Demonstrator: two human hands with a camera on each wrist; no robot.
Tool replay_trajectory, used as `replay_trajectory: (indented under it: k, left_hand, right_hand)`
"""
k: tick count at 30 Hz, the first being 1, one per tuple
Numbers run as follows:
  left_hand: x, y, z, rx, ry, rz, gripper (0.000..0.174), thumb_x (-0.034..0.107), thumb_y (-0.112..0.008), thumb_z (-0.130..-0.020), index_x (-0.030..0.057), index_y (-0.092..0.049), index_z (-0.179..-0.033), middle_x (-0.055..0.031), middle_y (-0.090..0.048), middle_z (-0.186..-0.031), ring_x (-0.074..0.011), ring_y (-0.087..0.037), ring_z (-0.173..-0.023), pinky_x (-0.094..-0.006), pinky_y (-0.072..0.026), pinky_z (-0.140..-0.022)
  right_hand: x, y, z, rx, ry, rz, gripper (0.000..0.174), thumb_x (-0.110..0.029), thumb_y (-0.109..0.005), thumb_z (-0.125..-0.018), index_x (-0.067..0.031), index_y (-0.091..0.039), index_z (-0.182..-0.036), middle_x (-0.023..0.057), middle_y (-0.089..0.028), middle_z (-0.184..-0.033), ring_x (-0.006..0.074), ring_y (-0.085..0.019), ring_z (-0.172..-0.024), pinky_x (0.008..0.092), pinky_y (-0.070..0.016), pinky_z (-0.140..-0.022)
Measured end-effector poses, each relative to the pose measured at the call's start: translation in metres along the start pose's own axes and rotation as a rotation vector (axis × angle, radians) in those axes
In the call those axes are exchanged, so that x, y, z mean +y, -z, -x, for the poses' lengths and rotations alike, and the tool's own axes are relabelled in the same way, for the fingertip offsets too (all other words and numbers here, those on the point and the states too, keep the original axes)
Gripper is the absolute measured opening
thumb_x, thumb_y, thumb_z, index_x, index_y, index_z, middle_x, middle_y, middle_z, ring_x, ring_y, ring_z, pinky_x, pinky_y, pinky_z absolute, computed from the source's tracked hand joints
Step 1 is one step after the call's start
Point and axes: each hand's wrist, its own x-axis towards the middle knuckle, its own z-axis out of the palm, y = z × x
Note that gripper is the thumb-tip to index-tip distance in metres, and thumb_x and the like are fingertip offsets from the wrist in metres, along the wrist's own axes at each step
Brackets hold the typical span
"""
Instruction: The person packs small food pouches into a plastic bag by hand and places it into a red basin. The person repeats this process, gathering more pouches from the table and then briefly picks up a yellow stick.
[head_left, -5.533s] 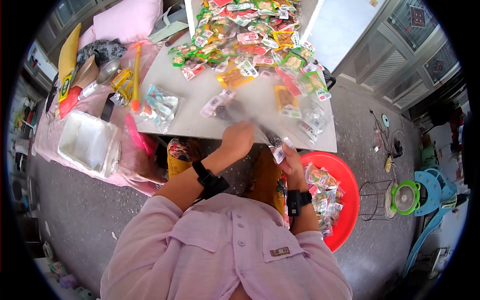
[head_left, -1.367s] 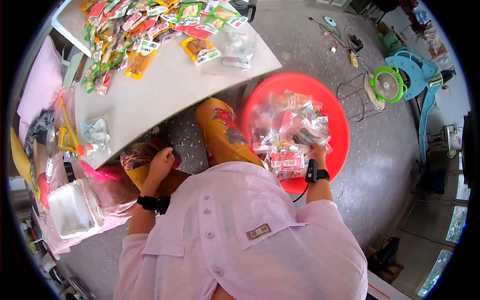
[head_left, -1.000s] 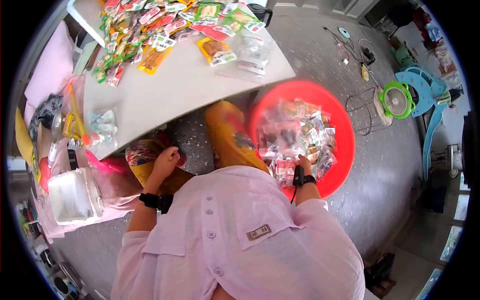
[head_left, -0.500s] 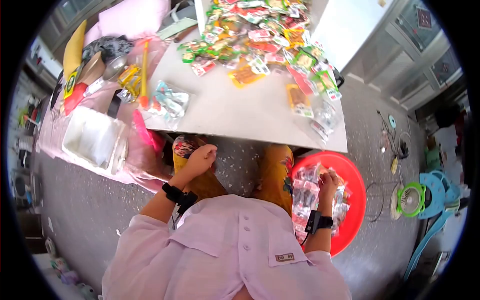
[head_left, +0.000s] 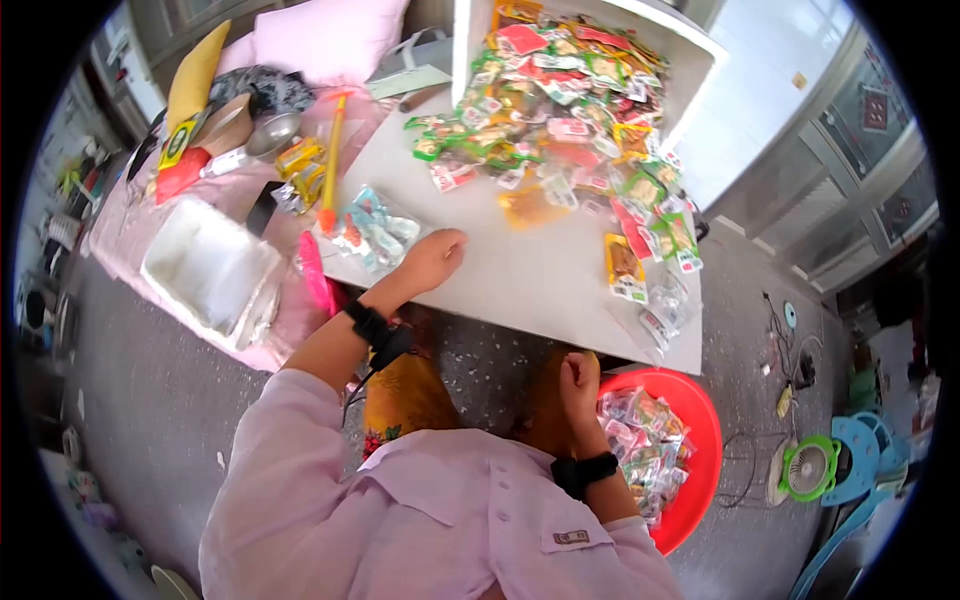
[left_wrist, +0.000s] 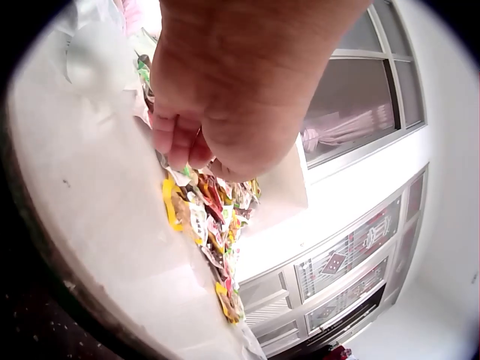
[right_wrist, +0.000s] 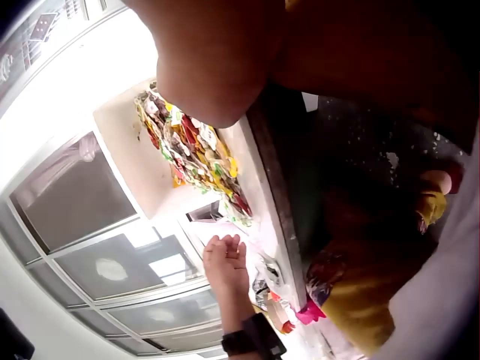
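Observation:
My left hand [head_left: 433,260] hovers over the near left part of the table [head_left: 480,280], fingers loosely curled and nothing held. Beside it lies a clear bag of blue-and-white packets [head_left: 378,228]. In the right wrist view the same left hand [right_wrist: 226,264] shows relaxed, bent fingers. My right hand [head_left: 579,385] is raised over my right knee in front of the table edge, loosely curled, with no packet showing in it. To its right stands a red tub [head_left: 705,440] of sealed snack packets [head_left: 650,450]. A large heap of colourful snack packets [head_left: 570,120] spreads across the far table.
A white foam box [head_left: 695,50] lies behind the heap. At the table's right edge are a yellow packet [head_left: 625,268] and clear plastic bags [head_left: 660,310]. On the left, a pink-covered surface holds a white foam tray [head_left: 210,270], a yellow-handled tool [head_left: 333,165] and bowls. A green fan [head_left: 810,468] stands right.
Earlier my hands held a dark packet at the table; then my right hand put it in the red tub. Since then it has left the tub, and my left hand has risen from my knee over the table.

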Motion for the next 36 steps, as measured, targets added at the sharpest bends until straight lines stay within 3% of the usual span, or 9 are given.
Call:
replay_trajectory:
  k: [5, 8, 14, 19, 23, 26, 27, 29, 36]
  left_hand:
    - [-0.043, 0.036, -0.011, 0.406, -0.038, -0.252, 0.02, 0.01, -0.055, -0.07, 0.0027, -0.053, -0.089, -0.0134, -0.054, -0.084, -0.0263, -0.053, -0.078, -0.0334, -0.0418, -0.071]
    - [-0.104, 0.08, -0.012, 0.496, 0.165, -0.475, 0.029, 0.013, -0.056, -0.066, 0.0047, -0.053, -0.094, -0.0149, -0.052, -0.094, -0.0314, -0.048, -0.088, -0.0382, -0.0392, -0.077]
    - [-0.158, 0.131, 0.005, 0.31, 0.877, -0.392, 0.038, 0.017, -0.05, -0.065, -0.0016, -0.046, -0.098, -0.024, -0.056, -0.085, -0.0353, -0.055, -0.082, -0.0394, -0.0441, -0.072]
    - [-0.198, 0.13, 0.003, 0.27, 0.779, -0.449, 0.042, 0.02, -0.053, -0.064, -0.0009, -0.047, -0.1, -0.023, -0.056, -0.086, -0.0352, -0.056, -0.078, -0.039, -0.0446, -0.067]
    - [-0.262, 0.14, -0.007, 0.136, 0.752, 0.043, 0.029, 0.02, -0.052, -0.066, 0.0002, -0.051, -0.087, -0.0154, -0.054, -0.068, -0.023, -0.055, -0.06, -0.0307, -0.0433, -0.05]
    - [-0.195, 0.149, -0.02, 0.277, 0.71, 0.513, 0.021, 0.02, -0.052, -0.069, 0.003, -0.051, -0.08, -0.0081, -0.048, -0.059, -0.0163, -0.048, -0.05, -0.025, -0.0384, -0.043]
    - [-0.138, 0.145, -0.028, 0.435, 0.933, 0.821, 0.016, 0.022, -0.053, -0.071, 0.007, -0.05, -0.076, -0.0044, -0.047, -0.057, -0.0143, -0.044, -0.046, -0.023, -0.0345, -0.039]
    - [-0.12, 0.117, -0.011, 0.509, 0.633, 0.843, 0.015, 0.022, -0.051, -0.074, 0.0074, -0.05, -0.077, -0.0027, -0.047, -0.059, -0.0116, -0.043, -0.047, -0.0237, -0.0332, -0.037]
    - [0.065, 0.009, 0.075, 0.408, 0.528, 0.853, 0.048, 0.006, -0.051, -0.076, 0.0032, -0.029, -0.118, -0.002, -0.044, -0.082, -0.0088, -0.043, -0.071, -0.0209, -0.0388, -0.059]
  right_hand:
    - [0.015, -0.006, 0.007, 0.027, 0.159, 0.136, 0.01, -0.004, -0.054, -0.069, -0.0038, -0.053, -0.079, 0.0121, -0.055, -0.073, 0.0285, -0.052, -0.069, 0.035, -0.0401, -0.068]
    - [0.02, -0.008, 0.007, 0.011, 0.142, 0.153, 0.009, -0.003, -0.054, -0.068, -0.004, -0.053, -0.078, 0.0122, -0.055, -0.072, 0.0282, -0.052, -0.07, 0.0352, -0.0403, -0.067]
    - [0.011, -0.007, 0.004, 0.031, 0.173, 0.211, 0.01, -0.003, -0.054, -0.067, -0.0046, -0.052, -0.076, 0.012, -0.054, -0.072, 0.0293, -0.052, -0.07, 0.0363, -0.0398, -0.065]
    - [0.007, -0.005, 0.002, 0.039, 0.225, 0.249, 0.01, -0.003, -0.054, -0.067, -0.0045, -0.052, -0.076, 0.0114, -0.054, -0.073, 0.029, -0.051, -0.07, 0.0365, -0.0397, -0.063]
    - [0.006, -0.004, 0.001, 0.056, 0.24, 0.265, 0.01, -0.002, -0.054, -0.067, -0.0043, -0.052, -0.077, 0.0111, -0.054, -0.073, 0.0287, -0.051, -0.071, 0.0359, -0.0399, -0.063]
    - [0.004, -0.004, 0.001, 0.073, 0.264, 0.244, 0.011, -0.002, -0.054, -0.067, -0.0036, -0.052, -0.078, 0.0111, -0.055, -0.073, 0.0279, -0.052, -0.069, 0.0347, -0.0405, -0.063]
    - [0.005, -0.004, 0.001, 0.042, 0.204, 0.192, 0.01, -0.002, -0.053, -0.068, -0.0031, -0.052, -0.078, 0.0112, -0.054, -0.073, 0.0269, -0.052, -0.068, 0.0336, -0.0408, -0.062]
    - [0.009, -0.004, 0.003, -0.019, 0.087, 0.089, 0.01, -0.002, -0.053, -0.07, -0.0022, -0.052, -0.079, 0.0112, -0.054, -0.072, 0.025, -0.052, -0.066, 0.0314, -0.0413, -0.059]
    - [-0.06, -0.015, -0.025, -0.225, 0.061, -0.256, 0.01, -0.008, -0.052, -0.076, -0.0011, -0.05, -0.083, 0.0081, -0.052, -0.071, 0.0144, -0.05, -0.064, 0.0256, -0.0413, -0.057]
